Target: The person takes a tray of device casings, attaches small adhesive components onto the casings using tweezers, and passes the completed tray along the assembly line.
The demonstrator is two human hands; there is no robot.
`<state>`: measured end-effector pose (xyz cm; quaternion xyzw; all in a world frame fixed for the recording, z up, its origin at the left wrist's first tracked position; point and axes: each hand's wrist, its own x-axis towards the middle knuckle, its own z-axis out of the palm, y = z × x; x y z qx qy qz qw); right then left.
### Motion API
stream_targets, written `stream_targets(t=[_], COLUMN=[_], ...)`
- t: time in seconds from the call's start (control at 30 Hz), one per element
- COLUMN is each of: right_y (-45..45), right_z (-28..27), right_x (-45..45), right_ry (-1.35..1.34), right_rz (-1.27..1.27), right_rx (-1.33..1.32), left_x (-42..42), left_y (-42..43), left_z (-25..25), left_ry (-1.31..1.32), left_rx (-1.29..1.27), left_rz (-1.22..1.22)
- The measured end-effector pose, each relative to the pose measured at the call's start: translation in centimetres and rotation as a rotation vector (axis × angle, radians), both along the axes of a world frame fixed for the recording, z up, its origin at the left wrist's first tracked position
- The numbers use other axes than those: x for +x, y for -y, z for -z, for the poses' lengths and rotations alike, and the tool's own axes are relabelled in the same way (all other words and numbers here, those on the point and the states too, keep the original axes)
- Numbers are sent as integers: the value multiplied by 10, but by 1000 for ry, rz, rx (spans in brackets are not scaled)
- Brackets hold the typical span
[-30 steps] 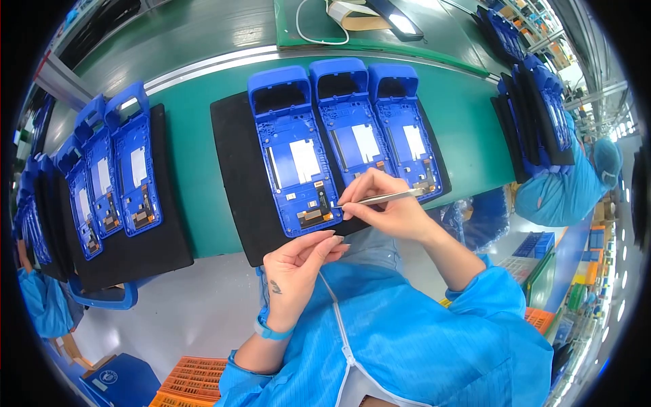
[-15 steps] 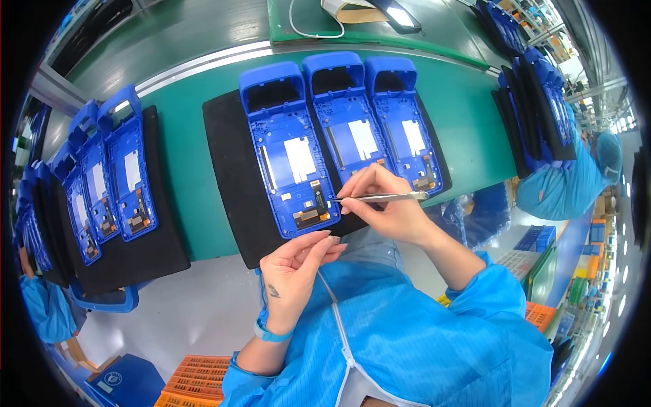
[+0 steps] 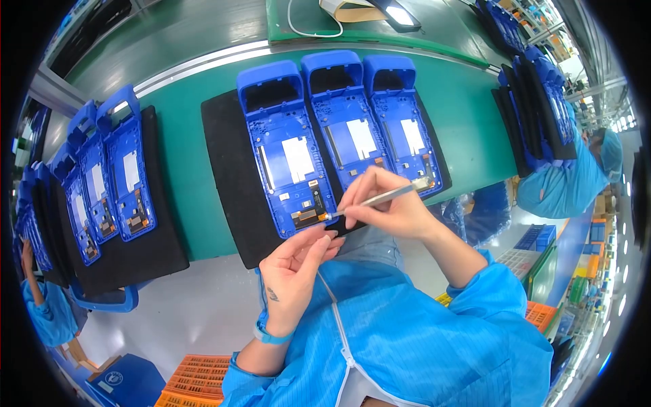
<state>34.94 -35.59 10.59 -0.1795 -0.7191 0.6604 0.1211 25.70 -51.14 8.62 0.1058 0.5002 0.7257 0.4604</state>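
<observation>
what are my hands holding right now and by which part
Your right hand holds metal tweezers along their front half, toward the tips, with the back end sticking out. Whether your left hand, fingertips together, holds anything cannot be told.

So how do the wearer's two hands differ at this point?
The right hand grips metal tweezers; the left hand shows no tool, though whether its fingertips pinch something small can't be told.
The left wrist wears a blue band; the right wrist shows none.
The left hand bears a dark mark; none is visible on the right hand.
Both are bare, fingers drawn together near a blue housing.
</observation>
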Motion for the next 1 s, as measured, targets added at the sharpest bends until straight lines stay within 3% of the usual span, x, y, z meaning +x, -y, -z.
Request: stream_targets(t=[0.07, 0.13, 0.27, 0.33, 0.67, 1.0], right_y=[3, 3, -15, -22, -23, -26], right_z=[1, -3, -2, 0, 6, 3], right_x=[5, 9, 23, 22, 18, 18], right_ry=[-51, -39, -131, -85, -42, 21], right_rz=[-99, -210, 88, 170, 66, 76], right_rx=[-64, 21, -118, -2, 194, 190], left_x=[3, 2, 0, 2, 11, 10], left_y=[-2, -1, -5, -8, -18, -17], left_z=[0, 5, 4, 4, 3, 3], left_ry=[25, -63, -52, -31, -42, -38], left_rx=[19, 44, -6, -7, -21, -21], left_rz=[-65, 72, 119, 118, 160, 184])
